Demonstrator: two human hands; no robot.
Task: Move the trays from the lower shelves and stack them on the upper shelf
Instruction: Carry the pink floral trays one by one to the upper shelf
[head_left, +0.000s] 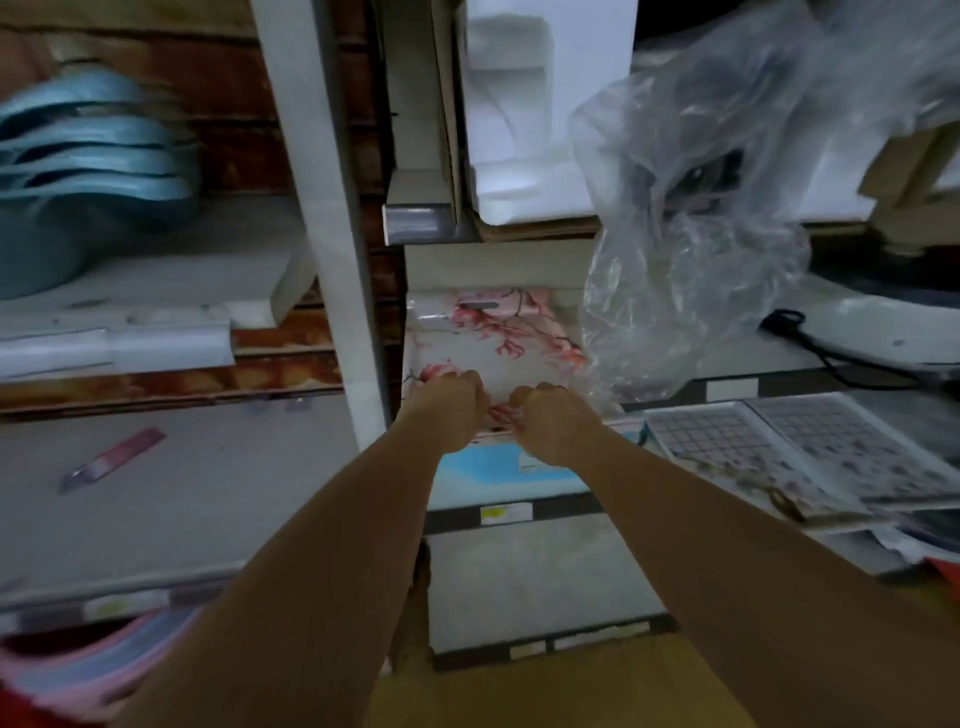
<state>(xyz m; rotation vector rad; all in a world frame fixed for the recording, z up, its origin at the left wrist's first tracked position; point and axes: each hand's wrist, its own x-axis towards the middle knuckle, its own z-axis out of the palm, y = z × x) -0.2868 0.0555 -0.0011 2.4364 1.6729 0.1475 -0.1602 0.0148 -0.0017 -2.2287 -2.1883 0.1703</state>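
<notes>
setting: dim storeroom with white metal shelving (332, 218) in two bays, brick wall behind; the view is blurred by motion.
step in hand: by my reading, a tray is being set on, or slid along, a shelf in the right bay; whether this shelf counts as the upper one i cannot tell from here.
floral tray (498, 343): white with pink blossom print and a slot handle at its far end, lying lengthwise at the centre of the view, its near edge at the hands, its far end toward 12 o'clock.
left hand (448, 410): fingers curled, gripping the tray's near edge on the left side.
right hand (553, 422): fingers curled the same way on the near edge, just beside the left hand.
next move: probably a straight push toward 12 o'clock to seat the tray, then letting go; the plastic bag crowds the tray's right side and could snag.
light blue tray (483, 470): directly below the hands, at 6 o'clock of the floral tray, seemingly on the shelf beneath.
plastic bag (691, 218): clear, crumpled, at 2 o'clock of the tray, touching or nearly touching its right edge.
patterned trays (800, 452): grey grid print, side by side at 4 o'clock.
blue basins (88, 171): stacked in the left bay at 10 o'clock.
pink-handled knife (111, 460): on the left bay's lower shelf at 8 o'clock, well apart.
</notes>
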